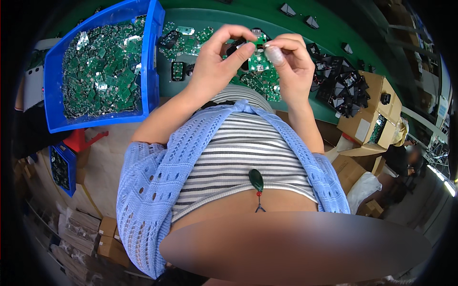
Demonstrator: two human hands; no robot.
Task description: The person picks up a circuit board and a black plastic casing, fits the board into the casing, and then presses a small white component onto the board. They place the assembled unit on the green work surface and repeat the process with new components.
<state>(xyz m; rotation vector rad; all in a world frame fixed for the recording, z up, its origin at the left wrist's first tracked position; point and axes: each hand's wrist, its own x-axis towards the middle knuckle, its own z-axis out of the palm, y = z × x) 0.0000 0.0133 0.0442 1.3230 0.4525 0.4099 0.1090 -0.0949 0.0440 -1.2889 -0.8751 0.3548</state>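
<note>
Over the table's front part, my left hand is closed, thumb and index finger gripping a black plastic casing that is partly hidden behind the fingers. My right hand is closed in a pinch close to it; whatever lies between those fingertips is too small to make out. Between the hands shows a green circuit board with silver parts, its upper end near both sets of fingertips. Whether it is held or rests on the pile is unclear. More loose green boards lie just below the hands.
A large blue bin full of green boards stands at the left. A small black casing with a board lies beside it. Several black housings are heaped at the right, next to an open cardboard box. Wedge-shaped black pieces lie farther back.
</note>
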